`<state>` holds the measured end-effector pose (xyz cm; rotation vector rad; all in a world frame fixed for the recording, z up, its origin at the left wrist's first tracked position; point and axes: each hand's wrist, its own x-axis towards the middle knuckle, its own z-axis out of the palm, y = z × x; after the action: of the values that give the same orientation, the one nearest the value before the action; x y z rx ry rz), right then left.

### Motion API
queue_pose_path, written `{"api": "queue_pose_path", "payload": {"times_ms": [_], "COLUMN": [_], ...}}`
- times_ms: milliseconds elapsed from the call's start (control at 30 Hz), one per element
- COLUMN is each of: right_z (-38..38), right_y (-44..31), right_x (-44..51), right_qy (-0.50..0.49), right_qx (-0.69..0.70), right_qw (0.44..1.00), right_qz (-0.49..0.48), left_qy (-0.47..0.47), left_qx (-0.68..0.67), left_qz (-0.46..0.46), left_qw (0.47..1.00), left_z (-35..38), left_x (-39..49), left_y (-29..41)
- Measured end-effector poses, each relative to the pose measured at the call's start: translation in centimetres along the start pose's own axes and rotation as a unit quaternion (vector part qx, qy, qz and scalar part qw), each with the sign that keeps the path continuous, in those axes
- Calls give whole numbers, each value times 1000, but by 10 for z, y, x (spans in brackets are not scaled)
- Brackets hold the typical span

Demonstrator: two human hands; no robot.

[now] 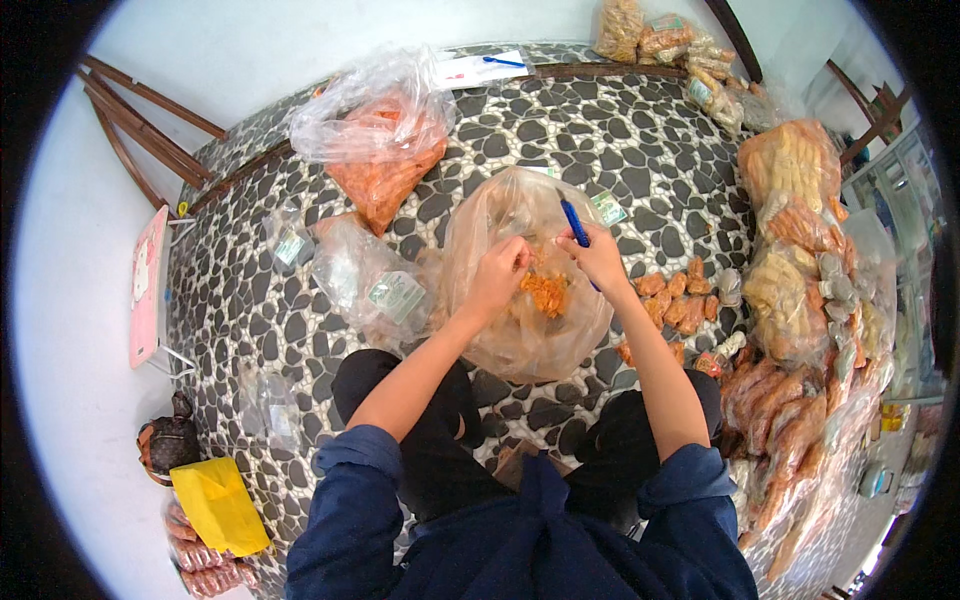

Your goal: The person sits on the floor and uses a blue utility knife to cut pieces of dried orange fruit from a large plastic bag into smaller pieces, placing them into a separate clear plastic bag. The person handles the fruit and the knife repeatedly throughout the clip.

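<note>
A large clear plastic bag [495, 330] stands open-mouthed on the pebble-patterned floor before me, with a small heap of orange crumbly food [547, 294] inside. Over the bag, my left hand [504, 274] has its fingers curled together; whether they pinch something small cannot be made out. My right hand [596, 259] is just to its right and holds a blue pen-like tool [574, 221] with a dark thin tip, slanting up and away. Its thumb and forefinger are close together near the bag's middle. Small orange packets [686, 313] lie right of the bag.
A plastic sack of orange food [390, 161] stands at the back left. Clear bags with green labels [397, 296] lie left of the large bag. Many filled packets [787, 300] are piled along the right. A yellow bag [221, 506] and a pink folding table [148, 285] are at left.
</note>
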<state>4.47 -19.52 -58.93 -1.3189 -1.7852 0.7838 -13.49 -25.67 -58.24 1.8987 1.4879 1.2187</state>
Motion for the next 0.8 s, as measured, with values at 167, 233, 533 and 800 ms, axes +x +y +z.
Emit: {"api": "queue_pose_path", "payload": {"times_ms": [167,233,533,800], "right_z": [-2,-2,10,18], "right_y": [0,1,16,38], "right_x": [0,1,-10,-22], "right_qy": [-70,-1,-81,-126], "right_qx": [230,123,115,10], "right_qw": [955,987,980,980], "right_qz": [171,106,142,156], "left_qy": [90,140,37,333], "left_qx": [-97,-140,42,38], "left_qz": [-42,-75,-8,-183], "left_qw": [990,977,998,924], "left_z": [7,9,14,3], "left_x": [-4,-3,-17,-46], "left_y": [-6,-12,-15,-82]}}
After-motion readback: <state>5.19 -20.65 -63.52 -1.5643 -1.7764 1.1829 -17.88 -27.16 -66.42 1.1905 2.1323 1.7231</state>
